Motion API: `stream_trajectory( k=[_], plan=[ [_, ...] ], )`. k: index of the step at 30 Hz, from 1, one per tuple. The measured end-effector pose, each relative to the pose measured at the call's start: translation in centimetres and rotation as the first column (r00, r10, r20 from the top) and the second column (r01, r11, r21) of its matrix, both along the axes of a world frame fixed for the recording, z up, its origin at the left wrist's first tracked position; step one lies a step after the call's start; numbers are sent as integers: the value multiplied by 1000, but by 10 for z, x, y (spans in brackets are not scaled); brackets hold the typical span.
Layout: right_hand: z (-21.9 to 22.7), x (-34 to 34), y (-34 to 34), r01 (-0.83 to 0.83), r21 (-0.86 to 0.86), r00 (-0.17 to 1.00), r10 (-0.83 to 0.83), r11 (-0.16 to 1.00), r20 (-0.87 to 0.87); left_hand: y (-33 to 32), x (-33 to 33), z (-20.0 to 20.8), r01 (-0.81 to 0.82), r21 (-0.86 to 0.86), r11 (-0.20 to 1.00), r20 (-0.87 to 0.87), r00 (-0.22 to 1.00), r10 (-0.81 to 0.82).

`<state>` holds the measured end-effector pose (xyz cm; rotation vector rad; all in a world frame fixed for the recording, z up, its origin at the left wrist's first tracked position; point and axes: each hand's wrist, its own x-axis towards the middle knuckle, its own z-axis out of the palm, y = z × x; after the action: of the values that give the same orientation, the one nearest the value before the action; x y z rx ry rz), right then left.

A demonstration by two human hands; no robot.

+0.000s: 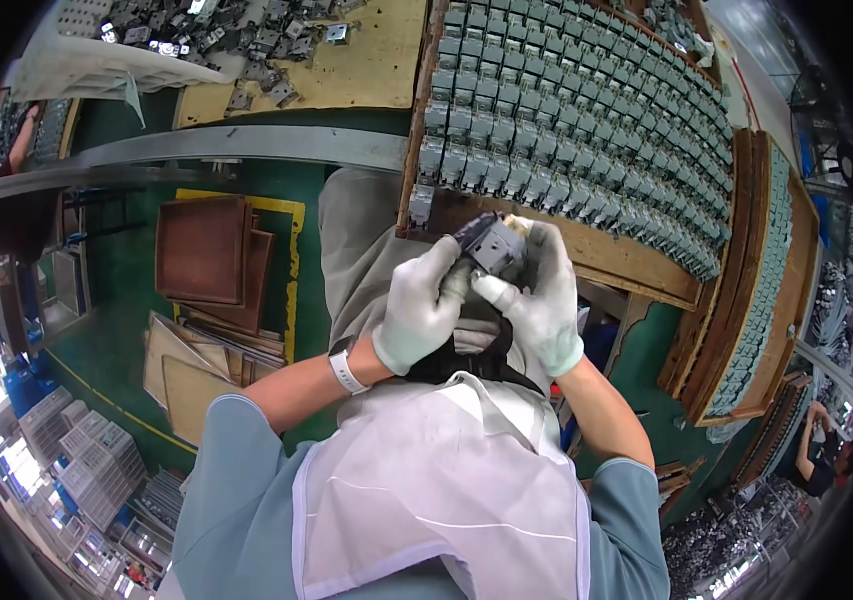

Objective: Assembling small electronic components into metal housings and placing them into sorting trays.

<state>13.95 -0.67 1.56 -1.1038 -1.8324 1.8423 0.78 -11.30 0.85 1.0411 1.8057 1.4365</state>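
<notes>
The white-gloved left hand (421,310) and right hand (543,312) jointly grasped one grey metal unit (496,248), each gripping it from its own side. The unit was held tilted, near the close edge of the wooden tray (618,248). Rows of similar grey units (566,125) stood in the tray. A dark portion at the held unit's upper left appeared to be attached, though the junction was indistinct.

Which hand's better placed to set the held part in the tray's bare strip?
Right, probably. The right hand and left hand both hold the grey part, but the right is nearer most of the bare strip in the wooden tray, which runs off rightward.
</notes>
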Motion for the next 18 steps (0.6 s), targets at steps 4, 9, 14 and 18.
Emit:
stream_trajectory(
  k=[4, 9, 14, 18],
  plan=[
    [11, -16, 13, -87, 228, 990, 59, 970, 126, -15, -41, 12, 130, -41, 991, -68, 989, -132],
    [-23, -51, 14, -428, 683, 900, 213, 591, 380, 3, -101, -37, -279, 167, 946, -155, 940, 305],
    [-18, -43, 19, -432, 596, 889, 206, 677, 410, 53, -173, -53, -429, 283, 858, -714, 503, 487],
    [12, -21, 28, -377, 577, 924, 252, 725, 287, 55, -250, -79, -721, -211, 660, -907, 397, 143]
  ],
)
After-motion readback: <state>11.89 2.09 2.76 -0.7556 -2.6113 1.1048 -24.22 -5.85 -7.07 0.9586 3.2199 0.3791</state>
